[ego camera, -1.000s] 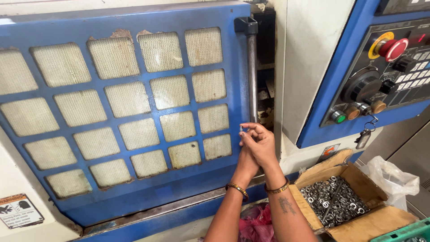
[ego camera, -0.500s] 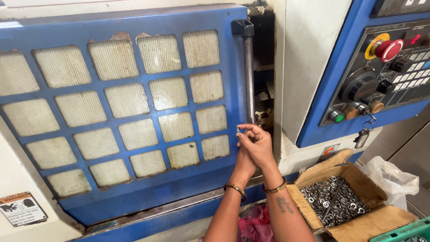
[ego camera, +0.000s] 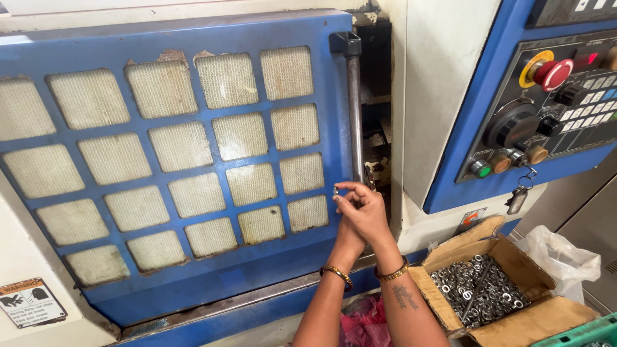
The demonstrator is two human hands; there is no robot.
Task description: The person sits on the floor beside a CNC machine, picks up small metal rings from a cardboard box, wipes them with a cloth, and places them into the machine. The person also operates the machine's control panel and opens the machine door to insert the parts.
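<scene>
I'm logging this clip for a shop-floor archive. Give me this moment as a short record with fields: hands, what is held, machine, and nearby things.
hands: left hand and right hand raised together in front of the door, each wrist with a gold bangle
held: a small metal ring at the fingertips; which hand pinches it is unclear
machine: blue sliding door with mesh windows, vertical handle at its right edge
controls: panel with red stop button
nearby: cardboard box of metal rings; pink cloth

Left hand (ego camera: 348, 232) mostly hidden behind the right hand (ego camera: 366, 209), the tiny metal part (ego camera: 335, 191) at its fingertips too small to identify.
</scene>
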